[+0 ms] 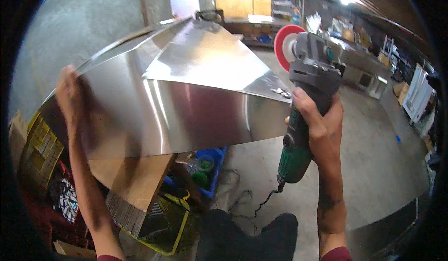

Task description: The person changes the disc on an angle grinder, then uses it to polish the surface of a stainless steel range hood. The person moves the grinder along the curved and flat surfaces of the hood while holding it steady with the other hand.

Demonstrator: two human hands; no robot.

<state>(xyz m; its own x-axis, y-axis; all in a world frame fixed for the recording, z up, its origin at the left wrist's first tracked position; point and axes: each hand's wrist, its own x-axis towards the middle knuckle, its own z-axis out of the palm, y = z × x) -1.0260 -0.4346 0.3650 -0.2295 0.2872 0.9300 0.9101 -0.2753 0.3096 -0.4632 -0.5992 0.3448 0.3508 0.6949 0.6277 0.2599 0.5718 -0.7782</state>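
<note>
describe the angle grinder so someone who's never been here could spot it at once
Start from the large shiny metal piece, then go right to the right hand. It holds the angle grinder, roughly upright, dark with a green lower end and a black cord. The red-rimmed disc at its top sets it apart from the silvery metal beside it.

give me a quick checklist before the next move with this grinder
1. Grinder held in the right hand: ok
2. Left hand at the left edge of the sheet: ok, though blur hides its exact grip
3. Disc apart from the sheet: ok
4. Cord away from the disc: ok
5. Hands covered: not ok, both are bare
6. Disc stopped: cannot tell
</note>
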